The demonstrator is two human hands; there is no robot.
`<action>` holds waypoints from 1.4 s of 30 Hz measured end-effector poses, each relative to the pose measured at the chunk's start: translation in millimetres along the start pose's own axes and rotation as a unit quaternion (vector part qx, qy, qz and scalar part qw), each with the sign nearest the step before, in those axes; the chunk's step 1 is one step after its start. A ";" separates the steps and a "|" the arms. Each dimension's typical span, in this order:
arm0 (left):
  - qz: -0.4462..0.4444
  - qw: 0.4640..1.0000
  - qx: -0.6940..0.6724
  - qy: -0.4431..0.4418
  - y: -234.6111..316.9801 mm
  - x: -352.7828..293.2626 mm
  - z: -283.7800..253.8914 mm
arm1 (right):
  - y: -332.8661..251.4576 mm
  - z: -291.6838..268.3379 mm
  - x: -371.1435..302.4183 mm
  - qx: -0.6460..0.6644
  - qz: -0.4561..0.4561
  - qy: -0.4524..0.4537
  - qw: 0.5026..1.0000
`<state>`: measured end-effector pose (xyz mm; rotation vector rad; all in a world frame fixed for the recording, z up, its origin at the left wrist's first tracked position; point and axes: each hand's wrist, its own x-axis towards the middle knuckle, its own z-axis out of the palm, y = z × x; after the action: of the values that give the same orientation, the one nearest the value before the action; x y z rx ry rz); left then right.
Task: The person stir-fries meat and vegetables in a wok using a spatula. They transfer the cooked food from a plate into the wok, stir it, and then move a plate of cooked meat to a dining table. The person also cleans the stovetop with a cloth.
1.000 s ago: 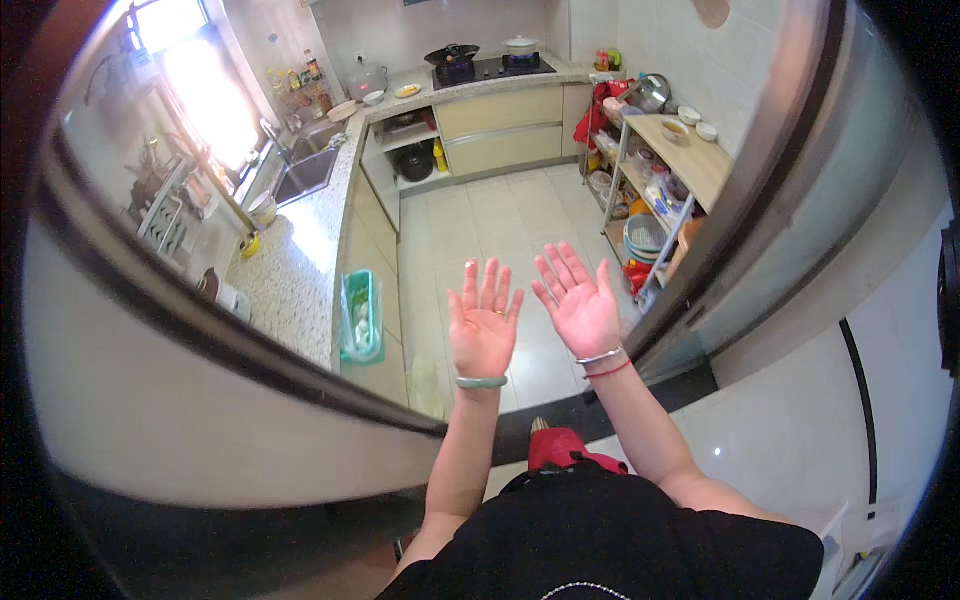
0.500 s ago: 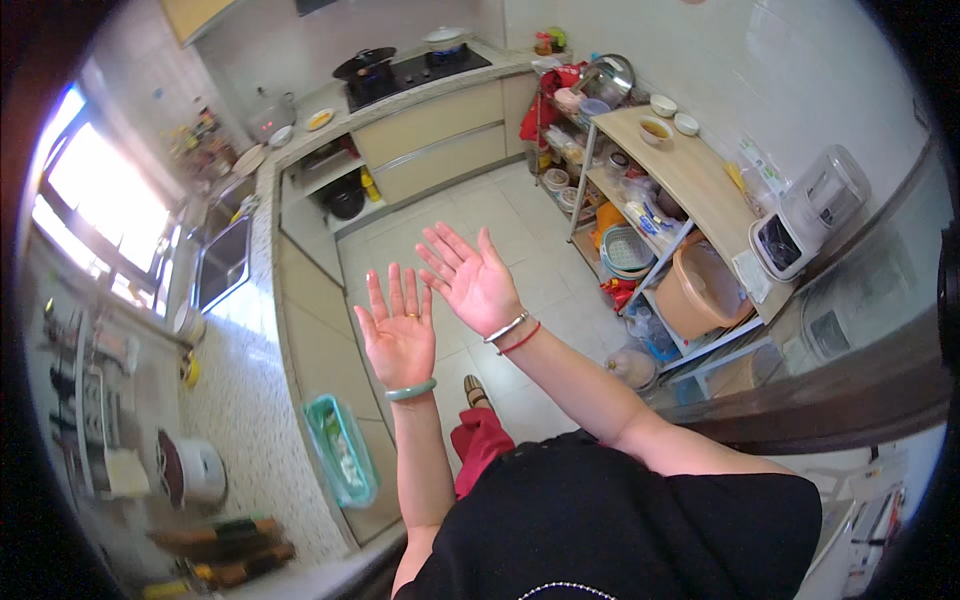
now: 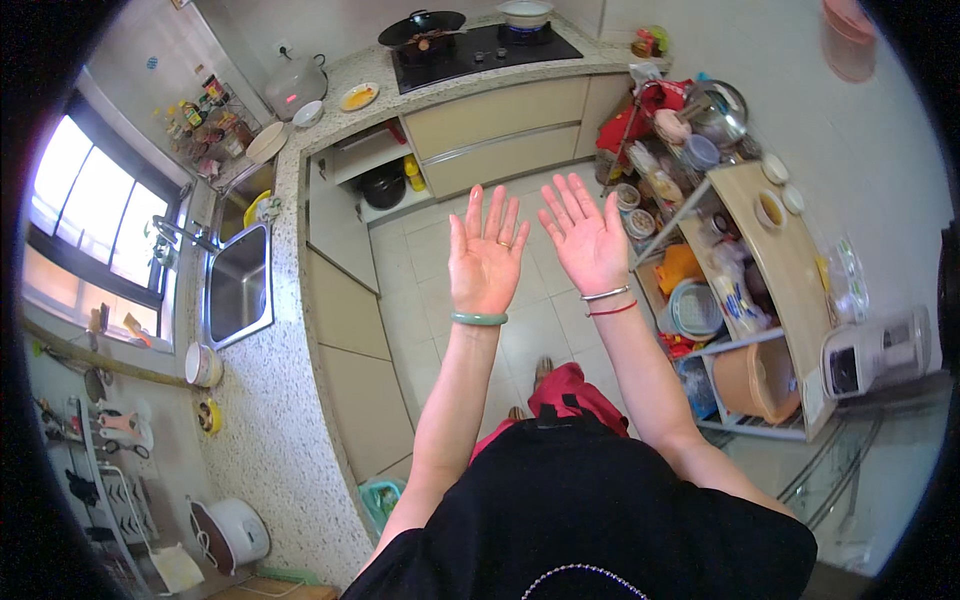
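Note:
Palm up over the tiled floor, my left hand (image 3: pixel 484 255) is empty, its fingers stretched out. A green bangle (image 3: pixel 479 319) circles that wrist, and a ring sits on one finger. Beside it, a short gap to the right, my right hand (image 3: pixel 590 243) also faces up with straight fingers and holds nothing. This wrist carries a silver bracelet (image 3: pixel 605 294) and a red cord (image 3: pixel 612 309). Neither hand touches anything. Nearest to them are the cabinet fronts (image 3: pixel 350 300) on the left and the shelf rack on the right.
A speckled counter (image 3: pixel 290 400) runs along the left with a steel sink (image 3: pixel 240 285). At the back, a black wok (image 3: pixel 420 30) and a white pot (image 3: pixel 525 14) stand on the hob (image 3: pixel 490 55). A loaded rack (image 3: pixel 745 210) lines the right wall, holding an orange bin (image 3: pixel 755 380).
The whole view has shifted as I moved further into the kitchen. My hands have come level with each other, the right one lower than before, both still palm up.

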<state>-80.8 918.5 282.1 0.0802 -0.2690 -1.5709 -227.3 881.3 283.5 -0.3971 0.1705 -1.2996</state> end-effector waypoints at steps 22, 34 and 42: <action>0.128 0.989 0.059 0.049 151.7 444.0 -92.0 | 46.3 -14.1 521.6 -0.147 0.075 -0.077 0.983; 0.047 0.971 0.119 0.204 239.2 642.4 -186.6 | 73.5 -93.8 788.1 -0.876 -0.128 0.014 0.465; -0.012 0.934 0.149 0.325 265.0 716.8 -219.9 | 100.5 -84.3 846.0 -0.937 0.109 0.071 0.325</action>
<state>209.8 181.6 212.0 0.8264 0.0225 -1.4306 60.5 75.7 250.8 -2.1223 1.9150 -0.1442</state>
